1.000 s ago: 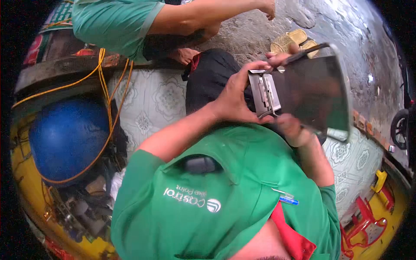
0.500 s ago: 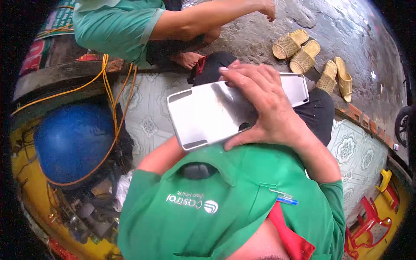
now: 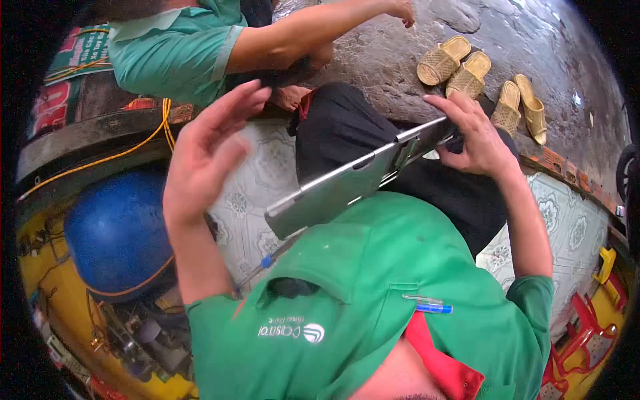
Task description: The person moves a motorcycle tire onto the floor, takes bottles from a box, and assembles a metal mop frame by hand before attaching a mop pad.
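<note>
A flat silver metal panel point(image 3: 333, 193) is tilted nearly on edge above my lap, with a small bracket-like part on its side. My right hand point(image 3: 477, 137) holds its far right end between thumb and fingers. My left hand point(image 3: 203, 157) is raised at the left, off the panel, slightly blurred, its fingers spread and nothing in it. A thin tool with a blue part point(image 3: 267, 261) shows below the panel's left end, by my green shirt point(image 3: 427, 240). A blue pen point(image 3: 433, 308) is clipped to the shirt.
Another person's arm point(image 3: 307, 33) reaches across the top. Woven slippers point(image 3: 469, 75) are on the wet ground. At the left are a large blue round object point(image 3: 120, 230) and a yellow cord point(image 3: 100, 159). Red plastic chairs point(image 3: 583, 333) show at lower right.
The panel has tipped from face-up to nearly edge-on. My left hand has come out from beneath it and risen to the left. My right hand has shifted right to the panel's end.
</note>
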### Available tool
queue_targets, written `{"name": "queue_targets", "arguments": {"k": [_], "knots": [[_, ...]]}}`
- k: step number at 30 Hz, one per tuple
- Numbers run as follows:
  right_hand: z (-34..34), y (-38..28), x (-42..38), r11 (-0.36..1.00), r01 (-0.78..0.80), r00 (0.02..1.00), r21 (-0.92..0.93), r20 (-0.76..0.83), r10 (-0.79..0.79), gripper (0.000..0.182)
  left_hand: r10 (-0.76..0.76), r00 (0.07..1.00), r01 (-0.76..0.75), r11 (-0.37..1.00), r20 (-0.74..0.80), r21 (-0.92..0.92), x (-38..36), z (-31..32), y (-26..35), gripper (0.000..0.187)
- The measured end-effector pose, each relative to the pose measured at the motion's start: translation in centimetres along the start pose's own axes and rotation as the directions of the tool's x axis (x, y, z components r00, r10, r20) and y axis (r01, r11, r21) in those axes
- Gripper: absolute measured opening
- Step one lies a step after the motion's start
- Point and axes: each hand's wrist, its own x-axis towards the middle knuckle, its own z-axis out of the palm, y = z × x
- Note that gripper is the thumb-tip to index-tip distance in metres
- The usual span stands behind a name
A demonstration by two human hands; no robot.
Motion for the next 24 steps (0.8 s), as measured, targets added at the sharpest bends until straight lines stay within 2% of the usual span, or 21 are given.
{"name": "queue_targets", "arguments": {"k": [1, 2, 3, 4, 6, 7, 10, 14, 15, 17, 18, 24], "knots": [[-0.2, -0.6, 0.3, 1.0, -0.02, 0.999, 0.002, 0.028, 0.02, 0.099, 0.153, 0.98, -0.176, 0.966, 0.129, 0.188, -0.1, 1.1, 2.4, 0.096], [-0.3, -1.0, 0.5, 0.999, -0.037, 0.998, 0.004, 0.056, 0.037, 0.097, 0.197, 0.928, -0.324, 0.846, 0.316, 0.423, 0.0, 2.6, 5.1, 0.102], [-0.4, -1.3, 0.8, 0.999, -0.034, 0.998, 0.007, 0.052, 0.033, 0.097, 0.182, 0.848, -0.486, 0.645, 0.499, 0.59, 0.1, 4.1, 6.9, 0.109], [-0.4, -1.4, 1.0, 1.0, -0.005, 0.999, 0.005, 0.033, 0.005, 0.096, 0.182, 0.847, -0.489, 0.638, 0.5, 0.595, 0.1, 5.6, 7.1, 0.109], [-0.5, -1.6, 0.8, 0.999, 0.036, 0.999, 0.004, -0.001, -0.036, 0.094, -0.016, 0.813, -0.521, 0.426, 0.582, 0.74, 0.0, 8.0, 6.9, 0.117], [-0.7, -1.6, 0.8, 1.0, 0.028, 1.0, 0.004, -0.009, -0.028, 0.094, -0.014, 0.807, -0.53, 0.42, 0.59, 0.736, 0.2, 8.1, 6.5, 0.117], [-1.4, -1.5, 1.1, 1.0, -0.018, 0.992, -0.006, 0.122, 0.018, 0.093, -0.075, 0.885, -0.417, 0.314, 0.46, 0.853, 1.6, 8.3, 4.3, 0.119], [-2.3, -2.1, 0.7, 0.995, -0.077, 0.975, -0.062, 0.206, 0.088, 0.09, -0.138, 0.901, -0.342, 0.355, 0.411, 0.87, 2.7, 8.5, 0.5, 0.113], [-2.1, -2.0, 0.6, 0.996, -0.071, 0.974, -0.057, 0.21, 0.081, 0.09, -0.093, 0.901, -0.345, 0.438, 0.424, 0.83, 3.1, 8.3, -0.5, 0.109], [-1.6, -1.4, 0.0, 0.997, -0.005, 0.993, -0.074, 0.119, 0.014, 0.088, -0.004, 0.902, -0.345, 0.593, 0.431, 0.728, 3.5, 7.7, -1.9, 0.103], [-1.4, -1.4, -0.1, 0.996, 0.026, 0.997, -0.086, 0.072, -0.02, 0.086, -0.009, 0.906, -0.336, 0.594, 0.424, 0.731, 3.5, 7.5, -2.1, 0.103], [-2.1, -2.5, -0.2, 0.998, -0.013, 0.995, -0.064, 0.098, 0.019, 0.083, 0.014, 0.916, -0.329, 0.595, 0.4, 0.733, 4.2, 6.7, -2.8, 0.092]]}}
